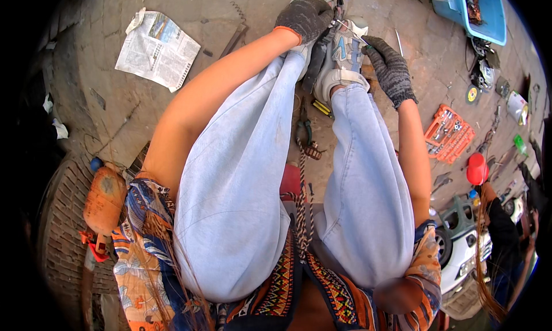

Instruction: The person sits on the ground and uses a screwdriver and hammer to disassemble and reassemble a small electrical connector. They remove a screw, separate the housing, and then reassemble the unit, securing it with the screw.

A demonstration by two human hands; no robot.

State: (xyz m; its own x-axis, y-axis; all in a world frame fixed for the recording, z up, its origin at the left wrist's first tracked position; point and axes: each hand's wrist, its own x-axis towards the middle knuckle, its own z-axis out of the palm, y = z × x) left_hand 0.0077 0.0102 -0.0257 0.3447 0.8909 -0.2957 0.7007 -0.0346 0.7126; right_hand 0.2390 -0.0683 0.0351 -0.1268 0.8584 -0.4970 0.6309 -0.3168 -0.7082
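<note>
My left hand [306,19], in a dark knitted glove with an orange cuff, is closed at the upper end of a long dark part [317,58]. This part stands between my two sneakers [347,46]; what it belongs to I cannot make out. My right hand [391,71], in a matching grey glove, pinches a thin tool with a bright metal shaft [352,32]. The shaft points left, its tip close to the dark part by my left fingers. The tool's handle is mostly hidden in the glove.
Pliers [305,124] and a yellow-black tool [321,107] lie between my legs. At right are an orange socket set [449,134], a red cup [477,169] and a blue bin [486,35]. Newspaper [158,49] lies left, near an orange cylinder [105,199].
</note>
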